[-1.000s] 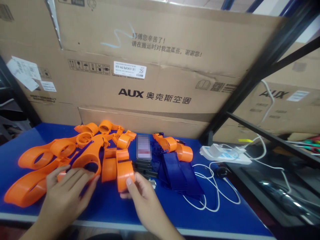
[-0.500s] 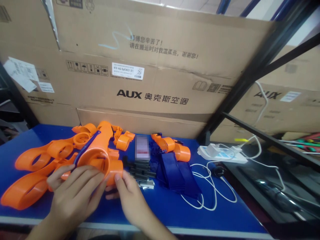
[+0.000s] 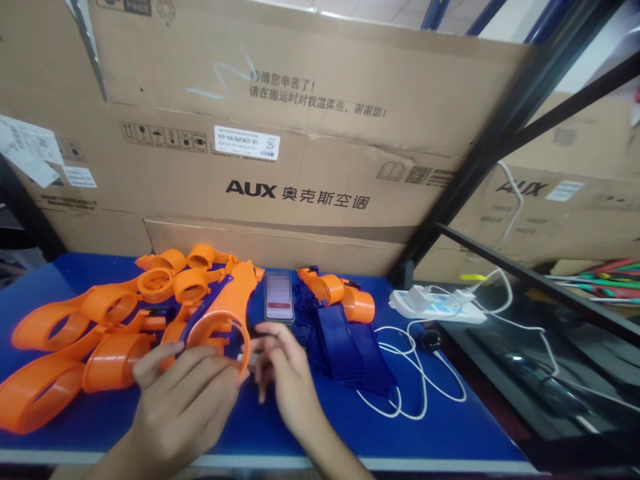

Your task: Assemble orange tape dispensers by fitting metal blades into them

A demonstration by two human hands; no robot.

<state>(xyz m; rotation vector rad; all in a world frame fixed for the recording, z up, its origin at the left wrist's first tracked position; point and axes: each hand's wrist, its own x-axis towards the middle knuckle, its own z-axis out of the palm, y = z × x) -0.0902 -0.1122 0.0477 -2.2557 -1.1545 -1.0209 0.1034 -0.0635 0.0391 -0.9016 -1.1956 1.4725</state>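
My left hand (image 3: 187, 393) is closed around an orange plastic tape dispenser (image 3: 223, 313), its large ring facing me. A long blue strip (image 3: 203, 313) lies along the left side of that dispenser. To the right, my right hand (image 3: 287, 373) has its fingers apart and bent, over the spot with small dark and silvery parts. Those parts are mostly hidden behind the fingers, and I see nothing clearly held there. More orange dispenser pieces (image 3: 113, 363) are heaped to the left of my left hand.
Behind the hands stand a phone (image 3: 279, 297), blue flat pieces (image 3: 340, 343) and two orange rings (image 3: 359, 305). On the right are a white cable (image 3: 425, 380), a power strip (image 3: 435, 305) and a black rack post (image 3: 465, 180). A large cardboard box (image 3: 300, 153) closes off the back.
My right hand has let go of the orange ring part and moved right to the small dark parts. The left hand and its dispenser have shifted right. The view has turned slightly.
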